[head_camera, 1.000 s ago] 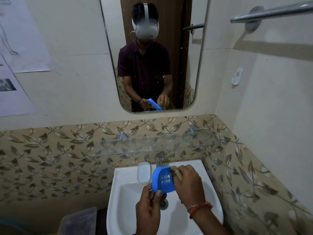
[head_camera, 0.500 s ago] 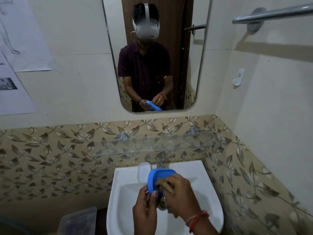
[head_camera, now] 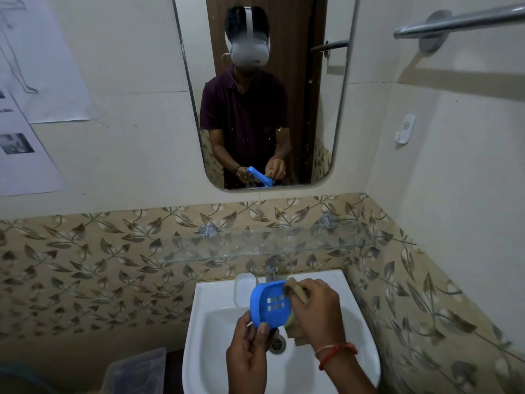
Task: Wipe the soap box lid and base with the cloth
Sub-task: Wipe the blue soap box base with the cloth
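Observation:
A blue soap box base (head_camera: 268, 305) with small drain slots is held tilted over the white sink (head_camera: 204, 336). My left hand (head_camera: 250, 354) grips its lower edge, thumb on the rim. My right hand (head_camera: 315, 311) holds a brownish cloth (head_camera: 294, 291) pressed against the right side of the blue piece; more cloth hangs below the hand. A pale translucent lid (head_camera: 244, 288) lies on the sink's back ledge, left of the tap.
A tap (head_camera: 272, 270) stands at the sink's back. A glass shelf (head_camera: 255, 245) runs above it, under a mirror (head_camera: 264, 95). A towel rail (head_camera: 460, 21) is on the right wall. A clear plastic tub (head_camera: 136, 371) sits low left.
My right hand with the cloth moved from the middle of the blue piece back to its right edge, uncovering the drain slots. The blue piece tilted slightly.

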Action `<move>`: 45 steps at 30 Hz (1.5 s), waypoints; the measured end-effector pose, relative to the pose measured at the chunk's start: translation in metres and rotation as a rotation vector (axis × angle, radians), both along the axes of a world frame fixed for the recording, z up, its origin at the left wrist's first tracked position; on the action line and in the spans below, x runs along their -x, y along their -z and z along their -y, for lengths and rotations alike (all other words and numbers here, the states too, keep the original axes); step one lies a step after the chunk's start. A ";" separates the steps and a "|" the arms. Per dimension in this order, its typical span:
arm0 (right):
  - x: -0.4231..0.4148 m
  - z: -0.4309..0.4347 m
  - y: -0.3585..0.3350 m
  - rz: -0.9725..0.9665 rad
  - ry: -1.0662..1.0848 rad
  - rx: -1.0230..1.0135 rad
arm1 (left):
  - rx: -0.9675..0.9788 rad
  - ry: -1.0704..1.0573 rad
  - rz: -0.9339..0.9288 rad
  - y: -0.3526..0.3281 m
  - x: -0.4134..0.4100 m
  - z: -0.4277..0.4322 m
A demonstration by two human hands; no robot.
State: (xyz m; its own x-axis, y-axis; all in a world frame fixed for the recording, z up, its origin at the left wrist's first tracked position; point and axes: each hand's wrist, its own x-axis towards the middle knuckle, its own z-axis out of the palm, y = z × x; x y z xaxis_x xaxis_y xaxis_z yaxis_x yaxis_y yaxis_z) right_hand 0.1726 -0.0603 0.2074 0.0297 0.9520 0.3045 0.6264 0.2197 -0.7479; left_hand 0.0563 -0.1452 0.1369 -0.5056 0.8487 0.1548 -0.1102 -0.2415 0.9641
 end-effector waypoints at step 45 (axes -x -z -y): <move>0.023 0.007 -0.017 -0.040 -0.087 -0.129 | -0.015 0.086 0.109 -0.018 0.010 -0.009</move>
State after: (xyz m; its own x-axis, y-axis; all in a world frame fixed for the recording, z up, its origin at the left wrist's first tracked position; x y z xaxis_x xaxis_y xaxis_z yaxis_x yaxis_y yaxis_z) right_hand 0.1497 -0.0671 0.2243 -0.0362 0.9046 0.4247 0.5709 0.3675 -0.7341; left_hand 0.0460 -0.1361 0.1545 -0.4453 0.8878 0.1164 -0.2346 -0.2412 0.9417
